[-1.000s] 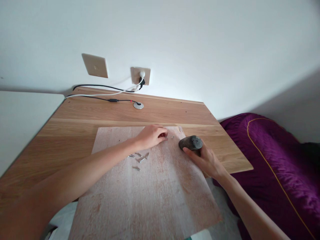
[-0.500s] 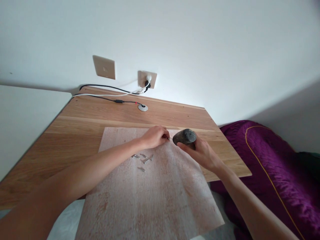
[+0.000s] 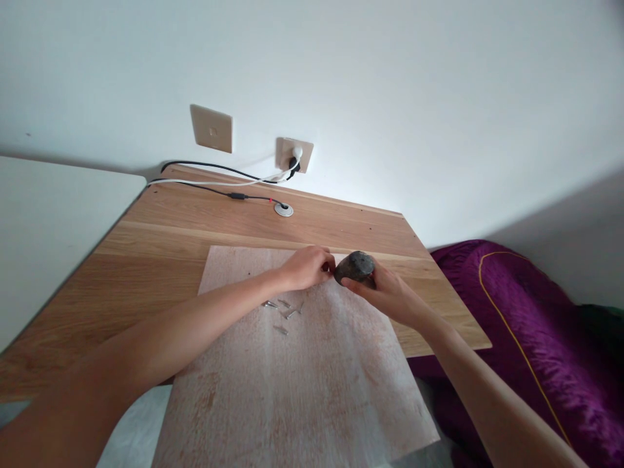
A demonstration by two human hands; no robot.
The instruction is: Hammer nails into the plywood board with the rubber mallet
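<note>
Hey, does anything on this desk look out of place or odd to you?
The thin pale plywood sheet juts well past the wooden desk at its near edge, unsupported there. Scattered loose on it lie small metal nails, and the right hand grips a dark rounded stone beside the left hand.

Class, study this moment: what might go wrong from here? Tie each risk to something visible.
1. The stone in the right hand sits right beside the left hand; any strike might crush its fingers.
2. The board overhangs the desk edge, so it might flex, scattering the loose nails.
</note>
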